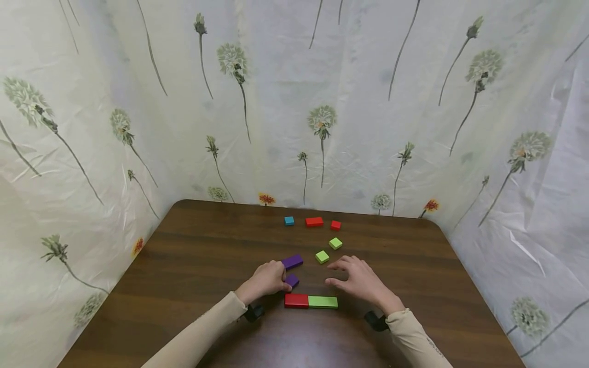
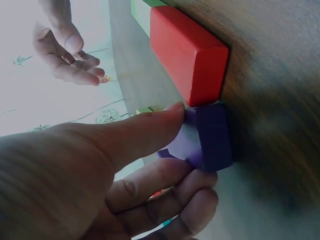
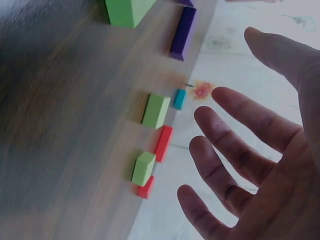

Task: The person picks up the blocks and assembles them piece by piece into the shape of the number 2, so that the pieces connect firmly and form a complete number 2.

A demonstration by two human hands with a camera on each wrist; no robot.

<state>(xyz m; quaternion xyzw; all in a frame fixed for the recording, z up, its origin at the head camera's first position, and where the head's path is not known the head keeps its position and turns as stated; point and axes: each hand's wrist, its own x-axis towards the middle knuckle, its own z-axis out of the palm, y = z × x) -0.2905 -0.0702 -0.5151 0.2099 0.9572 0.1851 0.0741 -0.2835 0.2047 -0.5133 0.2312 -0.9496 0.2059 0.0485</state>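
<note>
My left hand [image 1: 267, 278] pinches a purple block [image 2: 214, 137] between thumb and fingers, just behind the left part of a red block [image 1: 296, 301]. That red block lies end to end with a long green block [image 1: 323, 302], forming a row near the front of the table. Beyond the left hand lies a longer purple block [image 1: 292, 262]. My right hand [image 1: 361, 280] hovers to the right with its fingers spread, holding nothing. Nearest to it are two small green blocks, one closer [image 1: 322, 257] and one farther back [image 1: 335, 243].
Along the back of the brown wooden table [image 1: 221, 240] sit a small blue block [image 1: 289, 221], a red block [image 1: 314, 222] and a smaller red block [image 1: 336, 225]. A curtain with dandelion prints [image 1: 276, 92] hangs behind the table and along both sides.
</note>
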